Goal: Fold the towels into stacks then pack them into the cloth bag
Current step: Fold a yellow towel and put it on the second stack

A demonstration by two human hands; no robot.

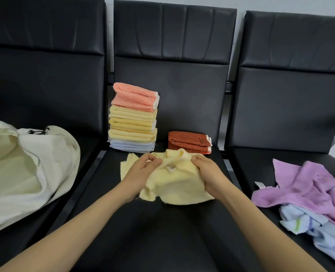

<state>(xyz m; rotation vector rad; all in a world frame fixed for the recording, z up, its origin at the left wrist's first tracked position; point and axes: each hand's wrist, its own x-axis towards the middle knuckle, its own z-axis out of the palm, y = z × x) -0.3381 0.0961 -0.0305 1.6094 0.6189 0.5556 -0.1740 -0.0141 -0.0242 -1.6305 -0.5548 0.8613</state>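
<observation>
A crumpled pale yellow towel [179, 185] lies on the middle black seat. My left hand [141, 169] pinches its upper edge, and my right hand [207, 171] grips the cloth on the right side. Behind it stands a tall stack of folded towels [133, 118], salmon on top, yellow in the middle, light blue at the bottom. A folded rust-orange towel [189, 142] lies to the right of that stack. The cream cloth bag [25, 169] sits open on the left seat.
A loose heap of purple towels [304, 183] and light blue towels [310, 226] covers the right seat. Three black padded chairs stand side by side, with the middle seat [153, 232] bare in front of the yellow towel.
</observation>
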